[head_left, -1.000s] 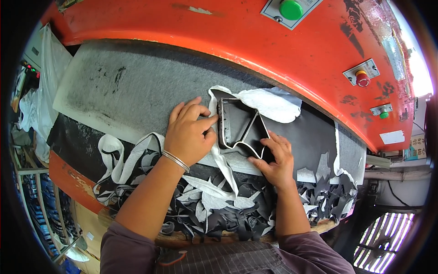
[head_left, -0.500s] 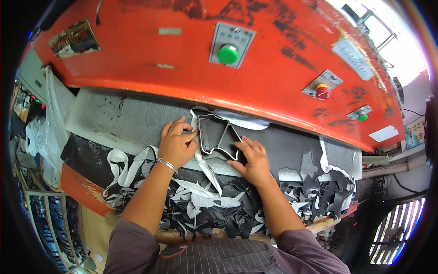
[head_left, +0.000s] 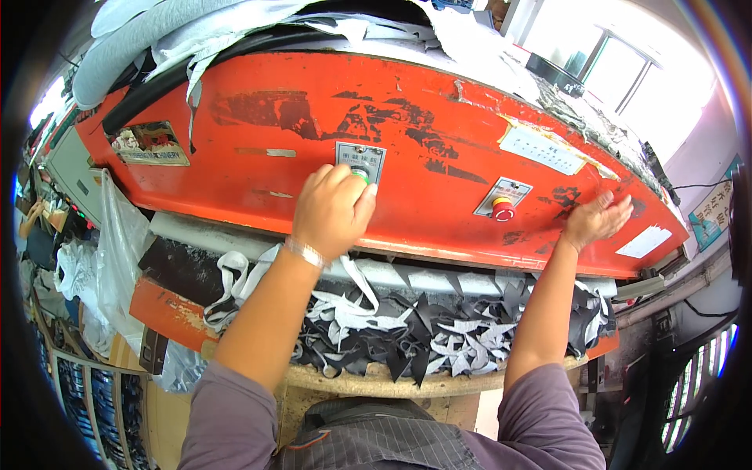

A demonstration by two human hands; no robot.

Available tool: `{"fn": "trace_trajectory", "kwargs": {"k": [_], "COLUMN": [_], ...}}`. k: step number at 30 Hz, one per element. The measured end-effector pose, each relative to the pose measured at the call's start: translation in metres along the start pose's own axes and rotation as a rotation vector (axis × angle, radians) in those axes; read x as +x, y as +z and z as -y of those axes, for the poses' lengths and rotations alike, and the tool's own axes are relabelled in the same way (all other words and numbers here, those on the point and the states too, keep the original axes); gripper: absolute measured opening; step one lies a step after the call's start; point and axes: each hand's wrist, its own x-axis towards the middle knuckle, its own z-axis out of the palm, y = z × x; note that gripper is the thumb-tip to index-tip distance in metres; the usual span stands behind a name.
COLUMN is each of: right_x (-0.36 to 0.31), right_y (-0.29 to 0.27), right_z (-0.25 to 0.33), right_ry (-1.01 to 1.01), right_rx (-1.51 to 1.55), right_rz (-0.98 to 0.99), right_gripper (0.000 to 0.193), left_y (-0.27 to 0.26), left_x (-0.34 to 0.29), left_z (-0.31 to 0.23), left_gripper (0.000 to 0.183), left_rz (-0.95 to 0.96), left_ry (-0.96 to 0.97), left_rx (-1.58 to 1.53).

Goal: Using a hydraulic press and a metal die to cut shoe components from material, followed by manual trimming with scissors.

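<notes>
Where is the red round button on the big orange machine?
In the head view the red button sits on the orange machine front, right of centre, between the left hand on the green button and the right hand.

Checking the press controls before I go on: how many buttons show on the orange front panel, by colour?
Green button, partly under the left hand: 1
Red button, left of the right hand: 1
Total: 2 in view on the orange panel; the right hand may hide another.
</notes>
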Motion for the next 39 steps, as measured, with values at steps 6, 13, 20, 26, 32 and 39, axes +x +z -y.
{"fn": "trace_trajectory", "kwargs": {"k": [6,13,20,26,32,39], "right_x": [-0.06,-0.189,-0.21,-0.188,-0.186,-0.233], "right_y": [-0.118,-0.315,-0.314,-0.265,-0.08,0.058], "right_z": [0.009,0.122,0.126,0.115,0.135,0.127], "right_ry": [0.16,-0.512,-0.438,-0.449,-0.256,-0.376], "right_rx": [0.345,0.583,0.478,0.563,0.488,0.616], "right_rz": [0.511,1.71,1.628,1.988,1.774,2.011], "right_gripper": [0.041,0.057,0.04,0.041,0.061,0.067], "left_y": [-0.054,-0.086,-0.075,-0.062,0.015,0.066], "left_x": [-0.077,-0.247,-0.253,-0.207,-0.139,-0.152], "left_z": [-0.058,-0.137,-0.152,-0.118,-0.022,0.033], "left_gripper": [0.02,0.016,0.015,0.02,0.019,0.036], "left_rz": [0.302,0.705,0.658,0.9,0.665,0.676], "left_ry": [-0.22,-0.279,-0.405,-0.414,-0.259,-0.275], "left_rx": [-0.106,-0.126,-0.001,-0.103,-0.06,0.002]}}
